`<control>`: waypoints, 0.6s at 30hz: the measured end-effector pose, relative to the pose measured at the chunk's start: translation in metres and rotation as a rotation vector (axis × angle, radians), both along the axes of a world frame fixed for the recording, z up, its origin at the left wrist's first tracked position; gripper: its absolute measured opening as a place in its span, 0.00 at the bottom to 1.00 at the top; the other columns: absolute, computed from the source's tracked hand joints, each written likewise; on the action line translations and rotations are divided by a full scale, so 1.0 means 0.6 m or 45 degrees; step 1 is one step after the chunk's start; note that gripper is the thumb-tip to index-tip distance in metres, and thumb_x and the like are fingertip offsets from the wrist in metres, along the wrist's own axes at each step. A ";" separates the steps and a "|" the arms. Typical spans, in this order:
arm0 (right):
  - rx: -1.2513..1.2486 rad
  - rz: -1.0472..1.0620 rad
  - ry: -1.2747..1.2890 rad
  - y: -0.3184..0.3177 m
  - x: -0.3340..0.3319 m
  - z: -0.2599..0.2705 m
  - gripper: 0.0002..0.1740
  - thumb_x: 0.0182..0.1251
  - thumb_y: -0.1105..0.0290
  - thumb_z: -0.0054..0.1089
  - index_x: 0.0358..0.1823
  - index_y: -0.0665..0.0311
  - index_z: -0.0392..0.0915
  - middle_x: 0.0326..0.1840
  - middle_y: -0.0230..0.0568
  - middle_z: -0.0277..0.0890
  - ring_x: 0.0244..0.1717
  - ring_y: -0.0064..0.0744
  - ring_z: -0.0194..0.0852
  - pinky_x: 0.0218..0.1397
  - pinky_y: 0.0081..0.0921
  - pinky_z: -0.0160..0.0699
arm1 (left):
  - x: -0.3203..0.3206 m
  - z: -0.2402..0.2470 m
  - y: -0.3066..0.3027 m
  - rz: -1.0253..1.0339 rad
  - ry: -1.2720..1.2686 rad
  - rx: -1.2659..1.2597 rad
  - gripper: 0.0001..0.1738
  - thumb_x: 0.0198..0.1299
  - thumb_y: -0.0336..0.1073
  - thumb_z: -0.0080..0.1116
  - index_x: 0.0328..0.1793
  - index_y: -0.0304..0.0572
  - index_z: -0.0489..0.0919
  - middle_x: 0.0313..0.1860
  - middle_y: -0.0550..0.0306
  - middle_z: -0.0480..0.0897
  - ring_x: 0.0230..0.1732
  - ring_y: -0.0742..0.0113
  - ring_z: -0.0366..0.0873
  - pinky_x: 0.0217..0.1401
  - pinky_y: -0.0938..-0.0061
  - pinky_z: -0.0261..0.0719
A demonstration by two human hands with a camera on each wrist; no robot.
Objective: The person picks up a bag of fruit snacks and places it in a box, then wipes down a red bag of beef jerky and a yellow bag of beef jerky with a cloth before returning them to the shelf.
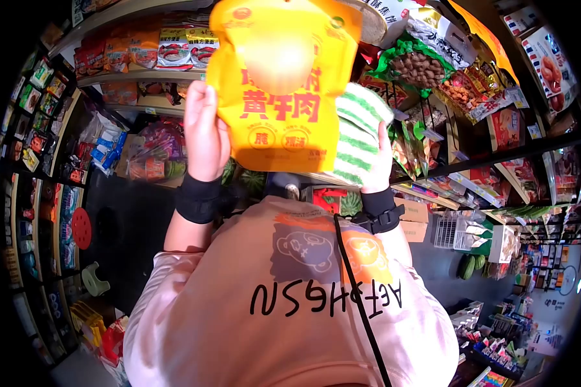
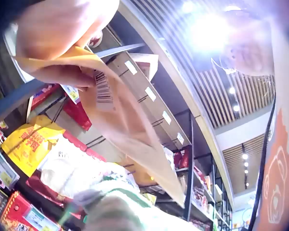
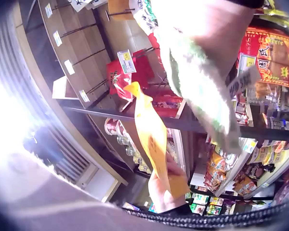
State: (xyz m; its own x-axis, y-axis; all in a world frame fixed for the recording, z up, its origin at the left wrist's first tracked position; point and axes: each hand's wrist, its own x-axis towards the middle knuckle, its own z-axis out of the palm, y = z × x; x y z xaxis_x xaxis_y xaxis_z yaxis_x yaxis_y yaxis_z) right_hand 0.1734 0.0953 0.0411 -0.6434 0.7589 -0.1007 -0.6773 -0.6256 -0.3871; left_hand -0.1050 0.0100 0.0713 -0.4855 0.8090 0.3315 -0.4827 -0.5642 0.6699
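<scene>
My left hand point(image 1: 205, 132) grips one side edge of a yellow pouch point(image 1: 284, 145) with red printing, held upright with its front towards the head camera. In the left wrist view the pouch point(image 2: 127, 118) shows its back and a barcode near the fingers. A green-and-white striped fuzzy cloth point(image 1: 358, 132) is in my right hand point(image 1: 377, 164), beside the pouch's other edge. The right wrist view has the cloth point(image 3: 197, 79) hanging from that hand, apart from the pouch point(image 3: 151, 137) seen edge-on.
Shelves of packaged snacks surround me, with a green-edged bag point(image 1: 419, 64) at the upper right. A green stool point(image 1: 95, 278) stands on the floor at left. Cartons point(image 1: 414, 222) and a white wire basket point(image 1: 452, 232) are at right.
</scene>
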 end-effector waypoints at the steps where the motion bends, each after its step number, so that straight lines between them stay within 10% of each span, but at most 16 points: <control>1: 0.000 -0.022 -0.031 -0.007 -0.014 0.010 0.32 0.70 0.45 0.42 0.64 0.62 0.66 0.62 0.46 0.71 0.60 0.45 0.71 0.62 0.43 0.71 | 0.011 -0.003 0.006 -0.028 0.007 -0.001 0.06 0.72 0.34 0.41 0.42 0.42 0.66 0.42 0.59 0.76 0.43 0.76 0.75 0.50 0.78 0.74; 8: 0.314 0.041 -0.506 -0.045 -0.049 -0.004 0.24 0.66 0.69 0.57 0.62 0.65 0.66 0.57 0.39 0.74 0.53 0.29 0.76 0.57 0.28 0.76 | 0.070 -0.034 0.028 -0.176 0.241 -0.272 0.06 0.68 0.34 0.49 0.43 0.40 0.68 0.39 0.62 0.77 0.40 0.79 0.74 0.46 0.80 0.74; 18: 0.614 -0.039 -0.817 -0.040 -0.045 -0.009 0.18 0.63 0.74 0.60 0.54 0.69 0.73 0.48 0.37 0.79 0.48 0.23 0.76 0.51 0.22 0.74 | 0.034 -0.036 0.044 -0.501 0.327 -0.408 0.22 0.64 0.35 0.58 0.62 0.34 0.70 0.52 0.56 0.80 0.50 0.74 0.77 0.53 0.77 0.75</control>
